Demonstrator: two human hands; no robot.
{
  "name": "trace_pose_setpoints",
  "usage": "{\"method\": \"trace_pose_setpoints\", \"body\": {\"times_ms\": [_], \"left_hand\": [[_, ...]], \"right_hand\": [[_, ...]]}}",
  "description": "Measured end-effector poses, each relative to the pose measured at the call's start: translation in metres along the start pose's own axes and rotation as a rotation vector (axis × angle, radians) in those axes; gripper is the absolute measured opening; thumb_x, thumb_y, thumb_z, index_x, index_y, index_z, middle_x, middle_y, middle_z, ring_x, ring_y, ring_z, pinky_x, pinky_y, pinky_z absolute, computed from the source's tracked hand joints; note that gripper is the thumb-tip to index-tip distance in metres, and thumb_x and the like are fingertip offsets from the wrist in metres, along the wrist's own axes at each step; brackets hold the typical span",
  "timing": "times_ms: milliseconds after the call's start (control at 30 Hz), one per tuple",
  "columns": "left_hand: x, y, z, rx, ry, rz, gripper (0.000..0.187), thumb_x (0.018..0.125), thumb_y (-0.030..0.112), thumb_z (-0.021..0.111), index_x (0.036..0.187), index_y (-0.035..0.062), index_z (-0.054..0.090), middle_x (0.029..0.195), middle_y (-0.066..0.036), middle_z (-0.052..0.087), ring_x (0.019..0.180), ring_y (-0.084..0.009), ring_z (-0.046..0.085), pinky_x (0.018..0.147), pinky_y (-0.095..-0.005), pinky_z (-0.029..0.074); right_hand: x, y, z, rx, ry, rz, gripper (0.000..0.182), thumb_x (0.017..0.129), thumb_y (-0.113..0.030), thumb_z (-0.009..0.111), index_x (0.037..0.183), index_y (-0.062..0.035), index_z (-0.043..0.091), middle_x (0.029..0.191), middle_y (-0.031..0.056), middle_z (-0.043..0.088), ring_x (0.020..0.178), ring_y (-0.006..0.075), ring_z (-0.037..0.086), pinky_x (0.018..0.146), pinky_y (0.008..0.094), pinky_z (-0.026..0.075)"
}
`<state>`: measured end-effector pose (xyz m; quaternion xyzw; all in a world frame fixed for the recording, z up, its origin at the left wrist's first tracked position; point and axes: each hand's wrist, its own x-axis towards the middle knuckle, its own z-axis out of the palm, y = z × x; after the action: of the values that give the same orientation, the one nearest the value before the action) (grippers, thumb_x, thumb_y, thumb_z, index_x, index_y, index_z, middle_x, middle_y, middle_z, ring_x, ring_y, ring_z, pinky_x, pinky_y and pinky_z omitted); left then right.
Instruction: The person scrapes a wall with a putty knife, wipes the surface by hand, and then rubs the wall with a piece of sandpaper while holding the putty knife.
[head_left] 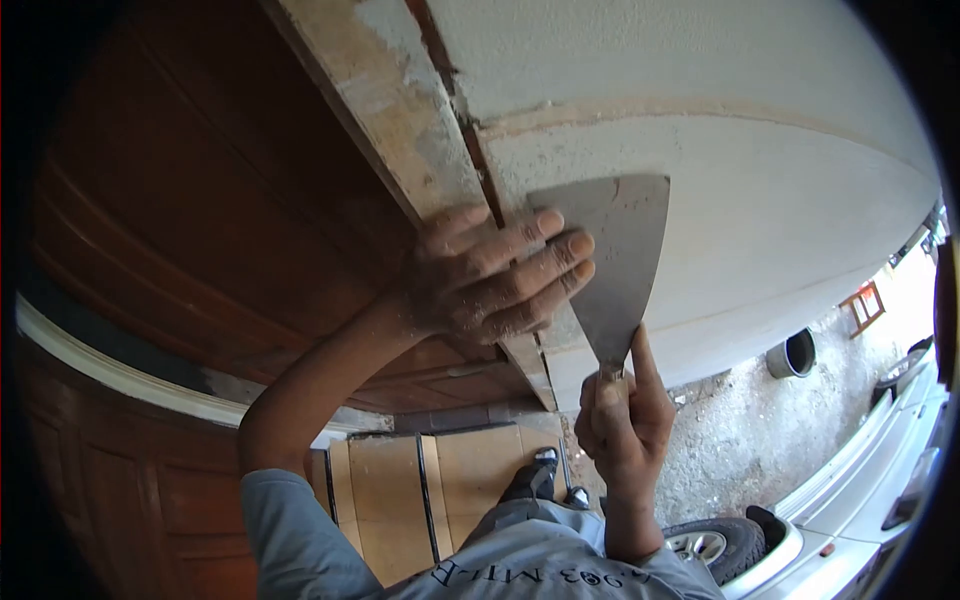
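My right hand is closed round the handle of a wide putty knife, index finger stretched along the base of the blade. The grey metal blade fans out upward in front of the pale wall, with a few reddish marks near its top edge. My left hand has its fingers extended across the wooden door frame, and the fingertips overlap the left side of the blade. Beside the frame runs a dark narrow gap along the wall's edge.
Brown panelled doors stand to the left. Below are tan steps with dark strips, where my feet show. Rough concrete ground lies at right, with a grey bucket, a small wooden frame and a white vehicle.
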<state>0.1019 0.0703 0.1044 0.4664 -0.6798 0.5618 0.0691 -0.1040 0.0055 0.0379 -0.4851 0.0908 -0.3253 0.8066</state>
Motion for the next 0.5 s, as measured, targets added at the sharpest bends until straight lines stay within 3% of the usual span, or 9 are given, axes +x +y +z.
{"method": "trace_pose_setpoints", "body": {"times_ms": [133,233,333,467,500], "left_hand": [[0.000,0.000,0.004,0.022,0.045,0.005,0.029,0.090,0.042,0.041,0.108,0.0232,0.054,0.114,0.006,0.054,0.113,-0.0137,0.045,0.102,-0.0446,0.022],[0.001,0.004,0.004,-0.033,0.013,-0.163,0.033,0.094,0.039,0.031,0.115,0.0255,0.053,0.125,0.008,0.049,0.120,-0.0129,0.041,0.103,-0.0450,0.021],[0.000,0.003,0.009,0.012,0.039,-0.134,0.037,0.094,0.039,0.027,0.115,0.0243,0.053,0.127,0.006,0.048,0.122,-0.0139,0.039,0.104,-0.0455,0.019],[0.000,0.005,0.007,0.015,0.008,-0.126,0.037,0.092,0.040,0.030,0.117,0.0238,0.052,0.129,0.006,0.047,0.123,-0.0146,0.038,0.105,-0.0458,0.018],[0.000,0.005,0.008,0.010,0.020,-0.131,0.037,0.092,0.041,0.031,0.117,0.0236,0.052,0.129,0.005,0.047,0.123,-0.0146,0.038,0.105,-0.0462,0.018]], "right_hand": [[-0.006,-0.004,0.001,-0.008,0.012,-0.009,0.055,0.089,-0.008,0.048,0.137,0.0037,0.023,0.067,-0.0008,0.049,0.052,0.0020,0.041,0.045,0.0167,0.034],[0.010,-0.005,0.008,-0.066,-0.013,-0.051,0.055,0.089,-0.008,0.049,0.137,0.0033,0.024,0.066,-0.0022,0.048,0.052,0.0017,0.040,0.046,0.0165,0.033],[0.011,-0.004,0.005,-0.050,-0.054,-0.085,0.057,0.090,-0.008,0.044,0.139,0.0003,0.016,0.057,-0.0014,0.037,0.044,0.0035,0.033,0.036,0.0170,0.028],[0.013,-0.021,-0.002,0.082,-0.099,0.032,0.050,0.093,-0.017,0.041,0.137,0.0012,0.025,0.068,0.0026,0.049,0.050,0.0046,0.042,0.042,0.0176,0.033],[0.015,-0.022,-0.003,0.171,-0.126,0.090,0.052,0.093,-0.024,0.037,0.138,0.0009,0.023,0.071,0.0079,0.051,0.049,0.0084,0.045,0.039,0.0196,0.034]]}}
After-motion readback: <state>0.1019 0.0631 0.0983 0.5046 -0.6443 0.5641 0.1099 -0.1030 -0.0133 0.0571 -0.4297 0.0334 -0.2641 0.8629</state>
